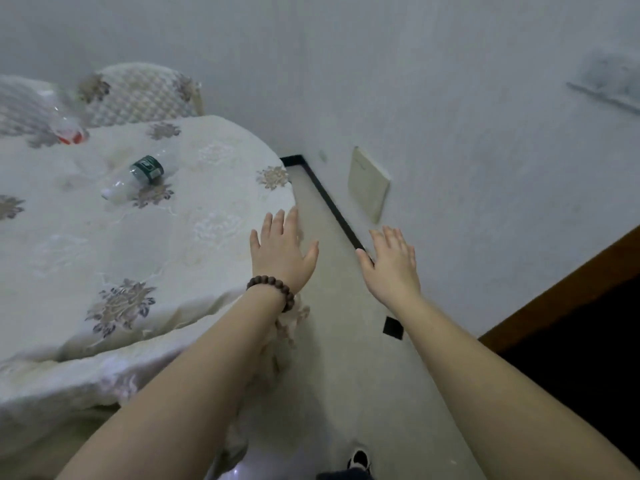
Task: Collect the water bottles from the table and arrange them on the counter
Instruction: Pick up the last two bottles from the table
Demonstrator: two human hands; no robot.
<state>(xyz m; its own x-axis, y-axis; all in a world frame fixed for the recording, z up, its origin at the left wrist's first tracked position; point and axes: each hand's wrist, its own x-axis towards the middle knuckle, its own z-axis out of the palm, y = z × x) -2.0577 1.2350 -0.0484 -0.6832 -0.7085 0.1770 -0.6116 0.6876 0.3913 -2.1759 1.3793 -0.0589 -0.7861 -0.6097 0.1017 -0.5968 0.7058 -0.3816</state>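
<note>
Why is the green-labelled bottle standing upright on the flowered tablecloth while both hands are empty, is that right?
Not quite. In the head view the green-labelled bottle lies on its side on the flowered tablecloth, not upright. Both hands, left and right, are indeed empty.

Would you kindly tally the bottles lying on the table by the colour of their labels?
Green-labelled clear plastic bottle, on its side mid-table: 1
Red-labelled clear plastic bottle, blurred, at the far edge: 1
Total: 2
Both hands, left and right, hold nothing.
</note>
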